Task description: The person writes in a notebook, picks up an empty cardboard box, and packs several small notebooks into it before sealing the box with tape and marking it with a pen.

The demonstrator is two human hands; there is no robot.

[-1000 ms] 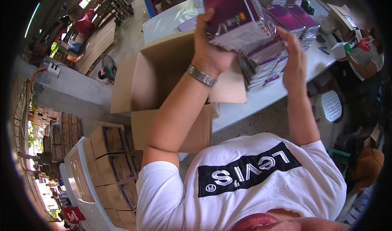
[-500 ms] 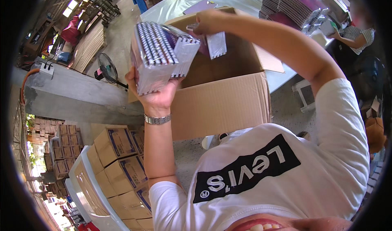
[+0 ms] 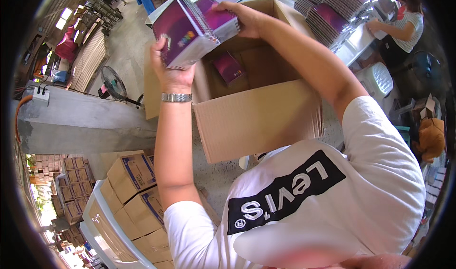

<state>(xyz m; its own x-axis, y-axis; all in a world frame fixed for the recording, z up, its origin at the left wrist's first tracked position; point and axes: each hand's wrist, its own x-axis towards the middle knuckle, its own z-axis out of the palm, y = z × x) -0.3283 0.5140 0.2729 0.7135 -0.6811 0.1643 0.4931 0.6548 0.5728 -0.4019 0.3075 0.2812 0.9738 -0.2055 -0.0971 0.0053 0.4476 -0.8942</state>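
Observation:
A thick stack of purple spiral notebooks (image 3: pixel 190 29) is held tilted above an open cardboard box (image 3: pixel 259 119). My left hand (image 3: pixel 168 74), with a metal watch on the wrist, grips the stack from below at its near left corner. My right hand (image 3: pixel 242 17) holds the stack's far right end over the box's opening. One purple notebook (image 3: pixel 229 67) lies inside the box near its left wall.
More purple notebook stacks (image 3: pixel 332 19) sit on a light table at the upper right, where another person (image 3: pixel 401 24) works. A white plastic stool (image 3: pixel 375 79) stands below them. A floor fan (image 3: pixel 114 86), a concrete ledge (image 3: pixel 80 121) and stacked printed cartons (image 3: pixel 135 183) lie to the left.
The stack has swung from spine-up at the left to over the box's opening, purple cover now showing. My right hand moved from inside the box onto the stack's far end.

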